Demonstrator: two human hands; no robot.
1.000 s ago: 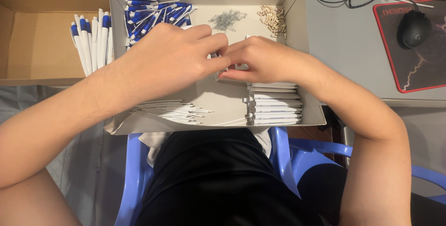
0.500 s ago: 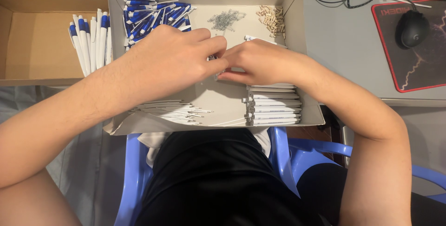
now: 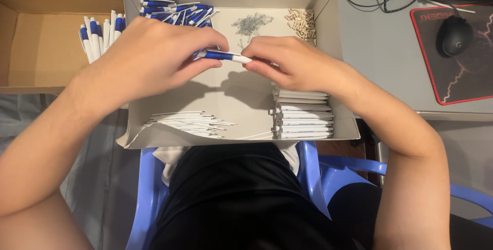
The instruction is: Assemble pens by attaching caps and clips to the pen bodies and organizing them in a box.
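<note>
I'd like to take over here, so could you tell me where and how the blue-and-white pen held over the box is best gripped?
Grip the pen by its blue middle, pinching from above. It lies level, and the left hand and right hand cover its ends.

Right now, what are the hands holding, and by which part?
A pen, held level between both hands: the left hand pinches its blue end, the right hand its white end.
</note>
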